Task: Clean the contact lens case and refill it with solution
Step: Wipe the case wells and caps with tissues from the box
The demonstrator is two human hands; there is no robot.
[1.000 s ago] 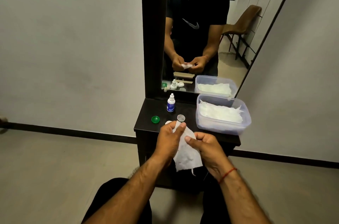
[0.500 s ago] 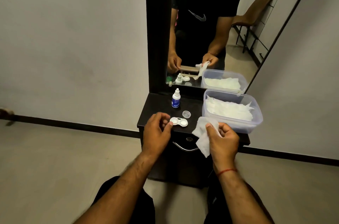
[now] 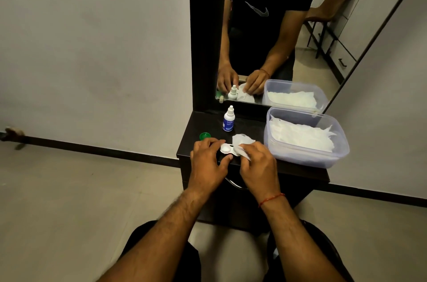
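On the dark dresser top (image 3: 254,127), near its front edge, the contact lens case (image 3: 227,149) lay flat with both wells uncapped. My left hand (image 3: 208,161) pinched its left end to steady it, while my right hand (image 3: 256,164) gripped a white tissue (image 3: 241,142) and pressed it into the right well. I judged the wiping only partly done; the left well looked untouched, and refilling was not begun. The solution bottle (image 3: 228,119) stood capped behind the case, and the green cap (image 3: 205,136) lay off to the left. A clear tub of tissues (image 3: 307,133) sat at the right, a mirror (image 3: 265,27) behind, plain walls and pale floor around.
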